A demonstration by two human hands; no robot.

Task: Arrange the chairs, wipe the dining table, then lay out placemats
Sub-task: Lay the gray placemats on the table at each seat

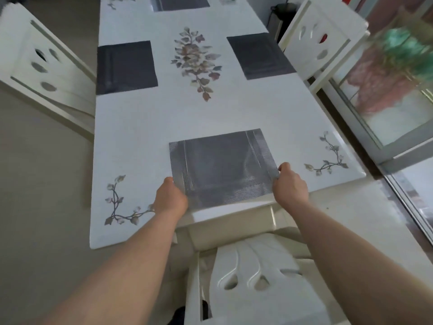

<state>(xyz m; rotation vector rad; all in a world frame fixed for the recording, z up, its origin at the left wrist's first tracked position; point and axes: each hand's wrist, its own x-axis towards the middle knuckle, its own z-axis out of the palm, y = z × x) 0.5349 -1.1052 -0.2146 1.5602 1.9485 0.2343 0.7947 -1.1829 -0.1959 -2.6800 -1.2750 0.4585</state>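
A grey woven placemat (222,165) lies at the near end of the white dining table (145,118), its near edge at the table's rim. My left hand (169,199) grips its near left corner. My right hand (290,186) grips its near right corner. Two darker placemats lie further up, one on the left side (126,66) and one on the right side (260,56). Another placemat (184,3) shows at the far end. A white chair (257,285) stands tucked under the near end, right below my arms.
A white chair (44,69) stands at the table's left side and another (321,41) at its right side. A glass sliding door with a metal frame (375,137) runs along the right. A dark bin (280,16) stands by the far right. Floral prints decorate the tabletop.
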